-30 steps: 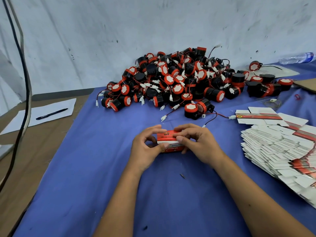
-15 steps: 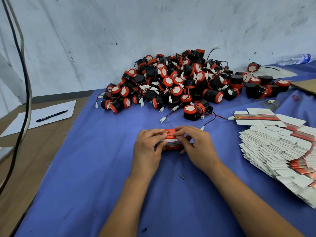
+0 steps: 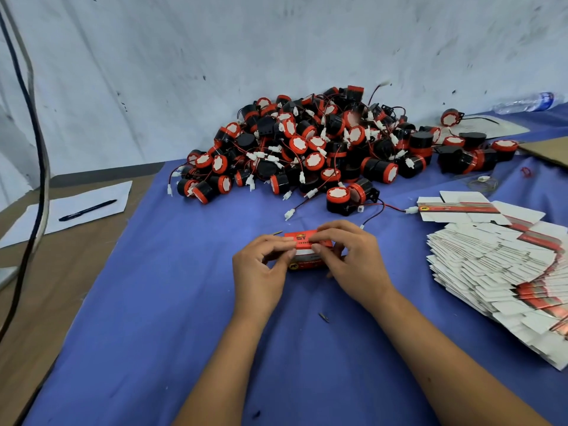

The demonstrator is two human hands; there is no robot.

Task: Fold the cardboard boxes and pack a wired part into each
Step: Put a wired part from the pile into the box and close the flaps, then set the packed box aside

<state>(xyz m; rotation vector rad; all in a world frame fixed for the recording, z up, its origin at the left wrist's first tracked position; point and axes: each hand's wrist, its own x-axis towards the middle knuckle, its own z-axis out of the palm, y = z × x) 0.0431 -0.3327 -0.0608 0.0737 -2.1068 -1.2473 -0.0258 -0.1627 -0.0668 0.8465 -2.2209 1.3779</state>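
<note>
A small red and white cardboard box (image 3: pixel 302 252) sits on the blue cloth (image 3: pixel 153 302) between both hands. My left hand (image 3: pixel 261 272) grips its left end, fingers curled over the top. My right hand (image 3: pixel 353 262) grips its right end, with fingers over the top flap and thumb at the front. Behind it lies a big heap of black and red wired parts (image 3: pixel 322 149); one wired part (image 3: pixel 338 199) lies loose just beyond the box. A fanned stack of flat box blanks (image 3: pixel 498 272) lies to the right. What the box holds is hidden.
White paper (image 3: pixel 73 207) with a black pen (image 3: pixel 87 206) lies on the brown table at left. Dark cables (image 3: pixel 37 149) hang at the far left. A plastic bottle (image 3: pixel 525 103) lies at the back right, next to a brown cardboard sheet (image 3: pixel 550 150).
Both hands stayed on the box and shifted their fingers over its top. The box's top flap has been pressed lower; the view has shifted slightly.
</note>
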